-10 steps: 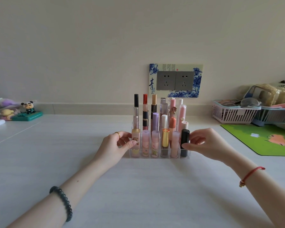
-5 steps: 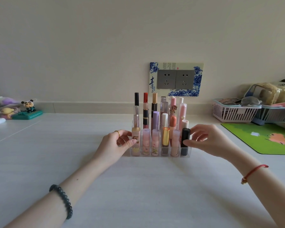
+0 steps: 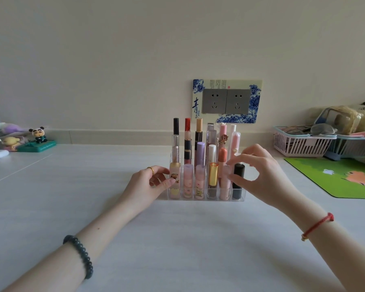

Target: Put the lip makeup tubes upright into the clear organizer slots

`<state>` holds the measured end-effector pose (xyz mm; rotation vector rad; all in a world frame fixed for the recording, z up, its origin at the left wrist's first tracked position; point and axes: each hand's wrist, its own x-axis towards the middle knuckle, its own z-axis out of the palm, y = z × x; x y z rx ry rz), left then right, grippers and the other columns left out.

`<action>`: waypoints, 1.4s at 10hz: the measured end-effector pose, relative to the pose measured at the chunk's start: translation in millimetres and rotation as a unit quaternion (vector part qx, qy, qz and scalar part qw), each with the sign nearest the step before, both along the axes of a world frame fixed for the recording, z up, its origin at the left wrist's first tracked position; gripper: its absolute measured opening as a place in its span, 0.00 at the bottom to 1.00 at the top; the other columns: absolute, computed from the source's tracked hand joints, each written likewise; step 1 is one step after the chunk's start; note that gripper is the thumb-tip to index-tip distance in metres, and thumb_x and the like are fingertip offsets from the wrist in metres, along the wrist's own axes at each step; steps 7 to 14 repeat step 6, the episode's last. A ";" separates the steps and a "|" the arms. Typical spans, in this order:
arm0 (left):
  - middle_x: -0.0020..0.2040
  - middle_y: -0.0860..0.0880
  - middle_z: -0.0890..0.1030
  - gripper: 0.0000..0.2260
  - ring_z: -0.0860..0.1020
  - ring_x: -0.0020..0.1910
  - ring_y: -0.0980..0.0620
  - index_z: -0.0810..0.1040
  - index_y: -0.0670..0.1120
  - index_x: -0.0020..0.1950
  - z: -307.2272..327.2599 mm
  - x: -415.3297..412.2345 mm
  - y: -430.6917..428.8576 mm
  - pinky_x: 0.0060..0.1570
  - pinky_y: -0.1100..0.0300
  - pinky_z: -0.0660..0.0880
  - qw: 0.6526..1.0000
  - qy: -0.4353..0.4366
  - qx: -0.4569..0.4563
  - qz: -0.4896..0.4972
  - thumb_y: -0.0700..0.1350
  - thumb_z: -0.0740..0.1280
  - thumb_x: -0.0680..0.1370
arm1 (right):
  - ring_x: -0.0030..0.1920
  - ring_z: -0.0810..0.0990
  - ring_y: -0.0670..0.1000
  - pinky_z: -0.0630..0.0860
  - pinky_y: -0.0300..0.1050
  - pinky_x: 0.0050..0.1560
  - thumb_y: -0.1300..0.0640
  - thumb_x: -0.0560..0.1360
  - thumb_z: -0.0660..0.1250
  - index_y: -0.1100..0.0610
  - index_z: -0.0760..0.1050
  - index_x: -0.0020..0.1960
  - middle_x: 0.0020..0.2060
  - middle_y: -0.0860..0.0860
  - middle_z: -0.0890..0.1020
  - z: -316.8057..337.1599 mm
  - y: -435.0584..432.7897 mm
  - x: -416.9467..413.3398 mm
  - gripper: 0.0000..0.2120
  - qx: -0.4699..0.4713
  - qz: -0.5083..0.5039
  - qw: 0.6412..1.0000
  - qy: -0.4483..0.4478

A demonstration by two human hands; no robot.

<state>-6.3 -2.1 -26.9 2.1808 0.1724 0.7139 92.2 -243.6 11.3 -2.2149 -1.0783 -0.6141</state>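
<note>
The right hand (image 3: 259, 173) leaves the right end of the clear organizer (image 3: 204, 198) and rises, its fingers (image 3: 247, 152) spreading and arching over the organizer's front row. The black tube (image 3: 238, 178) in the organizer's rightmost front slot now shows uncovered, and the thumb tip reaches the pale pink tube (image 3: 224, 186) 1 slot left.

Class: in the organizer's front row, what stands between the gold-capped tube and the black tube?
In the head view, one pale pink tube stands upright between them, by the right hand.
</note>
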 end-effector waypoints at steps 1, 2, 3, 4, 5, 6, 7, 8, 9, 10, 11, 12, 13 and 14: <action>0.36 0.52 0.79 0.06 0.74 0.35 0.55 0.78 0.50 0.47 -0.1 -0.1 -0.3 0.35 0.71 0.67 1.000 -0.002 0.003 0.000 0.48 0.70 0.72 | 0.46 0.70 0.47 0.69 0.39 0.47 0.52 0.67 0.72 0.47 0.80 0.47 0.44 0.47 0.72 -0.4 -0.1 -0.1 0.09 -0.006 -0.001 1.000 -0.001; 0.36 0.53 0.78 0.06 0.74 0.35 0.55 0.77 0.51 0.47 0.9 -1.0 -1.0 0.35 0.71 0.68 1.000 -0.003 0.003 0.004 0.48 0.70 0.72 | 0.45 0.71 0.46 0.69 0.38 0.47 0.53 0.67 0.72 0.47 0.80 0.47 0.43 0.47 0.72 -0.9 0.0 -0.2 0.09 -0.005 0.001 1.000 0.005; 0.38 0.52 0.79 0.09 0.75 0.36 0.54 0.77 0.50 0.49 1.1 -1.5 -1.5 0.35 0.71 0.68 1.000 -0.008 0.001 0.004 0.49 0.70 0.71 | 0.45 0.71 0.46 0.70 0.39 0.47 0.52 0.67 0.72 0.48 0.80 0.47 0.43 0.47 0.73 -1.5 -0.8 0.6 0.09 0.003 0.010 1.000 0.007; 0.44 0.49 0.79 0.15 0.75 0.40 0.52 0.75 0.49 0.54 2.1 -2.3 -2.4 0.37 0.70 0.69 1.000 0.002 -0.005 0.014 0.51 0.71 0.70 | 0.44 0.72 0.46 0.72 0.38 0.47 0.51 0.66 0.71 0.48 0.80 0.47 0.43 0.46 0.74 0.2 -1.9 1.5 0.10 0.030 0.016 0.999 0.009; 0.52 0.50 0.75 0.25 0.74 0.45 0.53 0.69 0.50 0.63 1.4 -3.0 -2.9 0.43 0.65 0.70 0.999 0.027 0.003 0.024 0.54 0.70 0.69 | 0.41 0.72 0.42 0.68 0.29 0.42 0.52 0.66 0.72 0.46 0.78 0.46 0.41 0.42 0.73 6.5 -5.8 -0.2 0.09 0.083 0.013 0.996 -0.007; 0.60 0.53 0.71 0.33 0.71 0.52 0.55 0.60 0.50 0.71 1.1 -6.7 -5.5 0.49 0.62 0.66 0.997 0.072 0.009 0.027 0.57 0.68 0.69 | 0.39 0.73 0.42 0.69 0.26 0.40 0.56 0.67 0.72 0.49 0.78 0.46 0.38 0.39 0.73 13.5 -10.2 -2.1 0.09 0.160 0.025 0.986 -0.043; 0.60 0.53 0.71 0.33 0.71 0.52 0.55 0.60 0.50 0.71 1.1 -6.7 -5.5 0.49 0.62 0.66 0.997 0.072 0.009 0.027 0.57 0.68 0.69 | 0.39 0.73 0.42 0.69 0.26 0.40 0.56 0.67 0.72 0.49 0.78 0.46 0.38 0.39 0.73 13.5 -10.2 -2.1 0.09 0.160 0.025 0.986 -0.043; 0.60 0.53 0.71 0.33 0.71 0.52 0.55 0.60 0.50 0.71 1.1 -6.7 -5.5 0.49 0.62 0.66 0.997 0.072 0.009 0.027 0.57 0.68 0.69 | 0.39 0.73 0.42 0.69 0.26 0.40 0.56 0.67 0.72 0.49 0.78 0.46 0.38 0.39 0.73 13.5 -10.2 -2.1 0.09 0.160 0.025 0.986 -0.043; 0.60 0.53 0.71 0.33 0.71 0.52 0.55 0.60 0.50 0.71 1.1 -6.7 -5.5 0.49 0.62 0.66 0.997 0.072 0.009 0.027 0.57 0.68 0.69 | 0.39 0.73 0.42 0.69 0.26 0.40 0.56 0.67 0.72 0.49 0.78 0.46 0.38 0.39 0.73 13.5 -10.2 -2.1 0.09 0.160 0.025 0.986 -0.043; 0.60 0.53 0.71 0.33 0.71 0.52 0.55 0.60 0.50 0.71 1.1 -6.7 -5.5 0.49 0.62 0.66 0.997 0.072 0.009 0.027 0.57 0.68 0.69 | 0.39 0.73 0.42 0.69 0.26 0.40 0.56 0.67 0.72 0.49 0.78 0.46 0.38 0.39 0.73 13.5 -10.2 -2.1 0.09 0.160 0.025 0.986 -0.043; 0.60 0.53 0.71 0.33 0.71 0.52 0.55 0.60 0.50 0.71 1.1 -6.7 -5.5 0.49 0.62 0.66 0.997 0.072 0.009 0.027 0.57 0.68 0.69 | 0.39 0.73 0.42 0.69 0.26 0.40 0.56 0.67 0.72 0.49 0.78 0.46 0.38 0.39 0.73 13.5 -10.2 -2.1 0.09 0.160 0.025 0.986 -0.043; 0.60 0.53 0.71 0.33 0.71 0.52 0.55 0.60 0.50 0.71 1.1 -6.7 -5.5 0.49 0.62 0.66 0.997 0.072 0.009 0.027 0.57 0.68 0.69 | 0.39 0.73 0.42 0.69 0.26 0.40 0.56 0.67 0.72 0.49 0.78 0.46 0.38 0.39 0.73 13.5 -10.2 -2.1 0.09 0.160 0.025 0.986 -0.043; 0.60 0.53 0.71 0.33 0.71 0.52 0.55 0.60 0.50 0.71 1.1 -6.7 -5.5 0.49 0.62 0.66 0.997 0.072 0.009 0.027 0.57 0.68 0.69 | 0.39 0.73 0.42 0.69 0.26 0.40 0.56 0.67 0.72 0.49 0.78 0.46 0.38 0.39 0.73 13.5 -10.2 -2.1 0.09 0.160 0.025 0.986 -0.043; 0.60 0.53 0.71 0.33 0.71 0.52 0.55 0.60 0.50 0.71 1.1 -6.7 -5.5 0.49 0.62 0.66 0.997 0.072 0.009 0.027 0.57 0.68 0.69 | 0.39 0.73 0.42 0.69 0.26 0.40 0.56 0.67 0.72 0.49 0.78 0.46 0.38 0.39 0.73 13.5 -10.2 -2.1 0.09 0.160 0.025 0.986 -0.043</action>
